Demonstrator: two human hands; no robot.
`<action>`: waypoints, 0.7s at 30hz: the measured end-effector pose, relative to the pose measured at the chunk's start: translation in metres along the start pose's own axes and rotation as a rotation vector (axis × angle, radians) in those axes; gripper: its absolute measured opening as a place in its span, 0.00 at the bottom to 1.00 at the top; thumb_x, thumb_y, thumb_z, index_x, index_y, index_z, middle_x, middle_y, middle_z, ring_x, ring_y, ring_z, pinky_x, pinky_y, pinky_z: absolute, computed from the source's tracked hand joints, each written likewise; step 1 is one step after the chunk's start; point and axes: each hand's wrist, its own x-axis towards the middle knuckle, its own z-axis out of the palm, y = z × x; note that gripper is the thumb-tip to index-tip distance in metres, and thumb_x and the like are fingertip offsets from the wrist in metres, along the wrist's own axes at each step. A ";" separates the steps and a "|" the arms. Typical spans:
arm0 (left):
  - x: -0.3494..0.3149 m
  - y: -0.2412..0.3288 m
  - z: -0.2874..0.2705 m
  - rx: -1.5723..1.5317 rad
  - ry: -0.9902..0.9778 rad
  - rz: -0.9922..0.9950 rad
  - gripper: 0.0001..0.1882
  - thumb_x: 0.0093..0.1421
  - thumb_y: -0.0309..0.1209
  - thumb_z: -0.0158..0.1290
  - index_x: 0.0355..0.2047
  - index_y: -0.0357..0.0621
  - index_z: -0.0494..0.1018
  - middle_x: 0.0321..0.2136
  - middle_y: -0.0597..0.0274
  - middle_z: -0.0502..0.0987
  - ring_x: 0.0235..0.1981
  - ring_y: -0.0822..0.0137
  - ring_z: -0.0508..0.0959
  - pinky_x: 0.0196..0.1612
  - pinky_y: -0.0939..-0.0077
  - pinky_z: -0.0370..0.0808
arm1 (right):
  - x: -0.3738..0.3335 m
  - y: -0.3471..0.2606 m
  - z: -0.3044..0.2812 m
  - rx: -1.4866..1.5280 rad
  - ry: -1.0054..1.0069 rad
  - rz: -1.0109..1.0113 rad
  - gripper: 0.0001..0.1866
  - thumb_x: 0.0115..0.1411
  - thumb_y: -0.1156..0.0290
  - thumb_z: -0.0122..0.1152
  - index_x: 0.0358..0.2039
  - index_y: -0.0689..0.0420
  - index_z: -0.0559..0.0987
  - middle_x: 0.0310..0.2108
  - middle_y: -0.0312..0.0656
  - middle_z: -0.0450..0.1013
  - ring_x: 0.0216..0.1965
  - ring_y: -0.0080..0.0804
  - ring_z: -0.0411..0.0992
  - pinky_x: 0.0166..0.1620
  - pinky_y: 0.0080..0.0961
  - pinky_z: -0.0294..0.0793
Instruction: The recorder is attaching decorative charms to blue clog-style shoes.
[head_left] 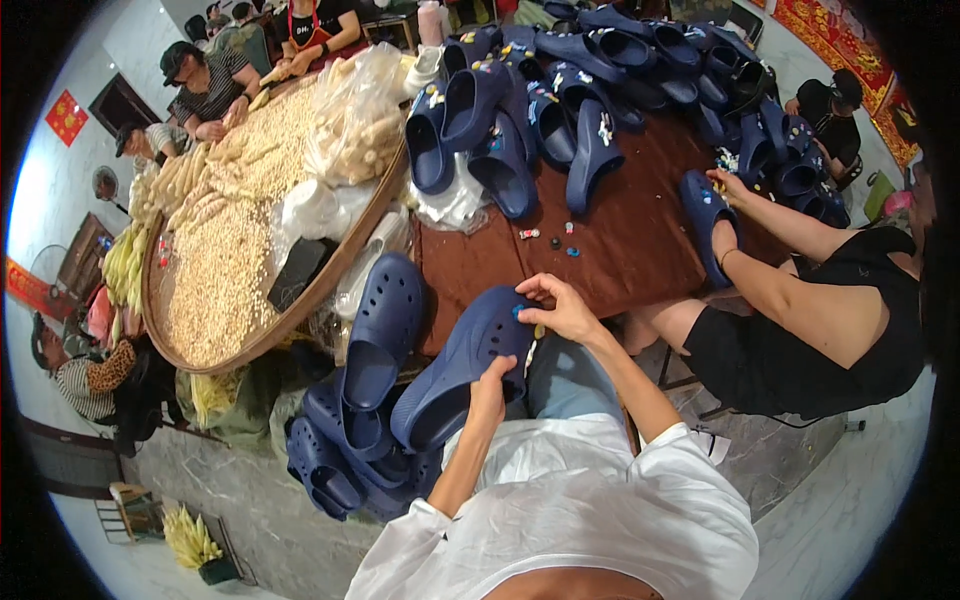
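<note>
A navy blue clog (460,350) with round holes rests at the table's near edge, in front of my body, its toe pointing away from me. My left hand (488,390) is closed on the side of the clog. At the toe, my right hand (562,310) pinches a small blue charm (518,312) against the upper, fingers bent around it. A yellow charm (539,331) and whitish ones show along the clog's right side. Directly left lies a plain navy clog (384,325) without charms, on top of several more clogs (330,450). Several loose charms (529,234) lie on the brown cloth beyond my hands.
A brown cloth (640,240) covers the table, with a heap of navy clogs (590,60) at its far side. To the left stands a wide round tray (375,200) of pale kernels and cobs. At right, a co-worker's hands hold another clog (706,228). Other people sit further off.
</note>
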 end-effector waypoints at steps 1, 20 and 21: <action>-0.002 0.001 -0.002 0.000 -0.012 0.008 0.17 0.51 0.22 0.52 0.43 0.36 0.72 0.38 0.58 0.77 0.38 0.63 0.78 0.43 0.70 0.76 | -0.002 -0.005 -0.003 -0.072 -0.024 0.009 0.25 0.50 0.71 0.72 0.49 0.58 0.74 0.47 0.41 0.67 0.53 0.30 0.66 0.56 0.28 0.66; -0.020 0.019 -0.001 -0.187 -0.127 -0.061 0.22 0.41 0.20 0.48 0.41 0.37 0.71 0.37 0.57 0.75 0.40 0.58 0.77 0.48 0.65 0.75 | -0.017 0.003 -0.006 0.040 -0.180 0.047 0.32 0.55 0.62 0.69 0.55 0.60 0.66 0.47 0.44 0.70 0.51 0.30 0.67 0.56 0.27 0.65; -0.019 0.019 -0.003 -0.218 -0.137 -0.063 0.22 0.41 0.19 0.47 0.41 0.38 0.71 0.38 0.56 0.76 0.42 0.57 0.77 0.50 0.64 0.75 | -0.019 0.006 -0.005 0.073 -0.186 0.075 0.32 0.55 0.61 0.69 0.55 0.61 0.66 0.47 0.44 0.70 0.51 0.29 0.67 0.55 0.26 0.65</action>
